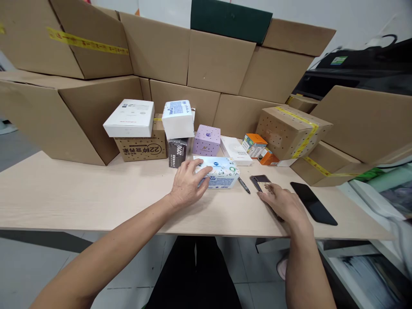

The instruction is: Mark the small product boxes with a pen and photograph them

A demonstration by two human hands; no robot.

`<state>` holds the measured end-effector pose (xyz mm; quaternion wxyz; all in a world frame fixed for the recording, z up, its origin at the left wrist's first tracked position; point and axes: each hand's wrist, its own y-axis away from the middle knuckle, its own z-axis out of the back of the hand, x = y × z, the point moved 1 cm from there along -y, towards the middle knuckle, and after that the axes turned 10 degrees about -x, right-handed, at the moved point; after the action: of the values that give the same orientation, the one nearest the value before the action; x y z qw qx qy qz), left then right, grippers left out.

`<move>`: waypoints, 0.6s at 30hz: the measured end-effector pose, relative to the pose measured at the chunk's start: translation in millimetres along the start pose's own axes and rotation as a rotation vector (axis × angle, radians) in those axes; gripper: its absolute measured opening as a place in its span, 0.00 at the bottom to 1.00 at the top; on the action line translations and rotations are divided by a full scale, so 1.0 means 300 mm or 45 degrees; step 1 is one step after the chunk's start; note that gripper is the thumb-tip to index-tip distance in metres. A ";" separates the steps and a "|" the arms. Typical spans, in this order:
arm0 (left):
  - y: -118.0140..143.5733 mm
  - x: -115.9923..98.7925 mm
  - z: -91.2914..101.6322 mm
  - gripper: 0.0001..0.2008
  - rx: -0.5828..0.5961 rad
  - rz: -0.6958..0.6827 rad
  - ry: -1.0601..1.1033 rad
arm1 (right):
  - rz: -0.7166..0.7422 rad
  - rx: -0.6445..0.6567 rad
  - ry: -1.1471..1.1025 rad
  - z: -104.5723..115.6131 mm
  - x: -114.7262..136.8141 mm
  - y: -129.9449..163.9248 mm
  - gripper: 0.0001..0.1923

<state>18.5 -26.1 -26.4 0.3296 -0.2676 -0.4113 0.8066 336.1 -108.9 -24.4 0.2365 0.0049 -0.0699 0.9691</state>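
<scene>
My left hand (188, 184) rests on the left end of a white and blue tissue pack (222, 171) lying on the pale wooden table (80, 197), fingers curled over its top. My right hand (283, 204) lies flat on the table over a dark flat device (260, 181), its fingers touching the device's near end. A black pen (243, 185) lies between the pack and the device.
A black phone (313, 202) lies right of my right hand. Behind the pack stand a purple box (206, 140), a dark carton (177, 152), white boxes (129, 118), an orange carton (254, 145) and a taped cardboard box (291, 128). Large cardboard boxes (219, 64) wall the back.
</scene>
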 end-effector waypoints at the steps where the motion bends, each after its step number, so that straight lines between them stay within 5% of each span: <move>1: 0.000 0.000 0.000 0.15 0.000 0.003 -0.001 | 0.005 -0.020 0.002 -0.001 0.006 -0.004 0.34; 7: 0.000 0.000 0.002 0.15 -0.010 -0.011 -0.008 | -0.026 -0.179 -0.271 0.006 0.009 -0.004 0.32; 12: 0.000 0.002 0.001 0.15 -0.012 -0.009 0.000 | -0.323 -0.370 -1.163 0.038 0.001 0.042 0.34; 15: 0.001 0.004 0.000 0.16 -0.004 -0.004 0.000 | -0.376 -0.253 -1.872 0.084 0.049 0.086 0.35; 18: 0.001 0.004 -0.001 0.16 -0.009 -0.012 0.000 | -0.234 -0.016 -2.332 0.127 0.132 0.132 0.35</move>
<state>17.7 -25.3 -27.1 0.3327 -0.2668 -0.4153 0.8035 281.9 -130.8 9.8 0.1650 0.7746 -0.2345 0.5637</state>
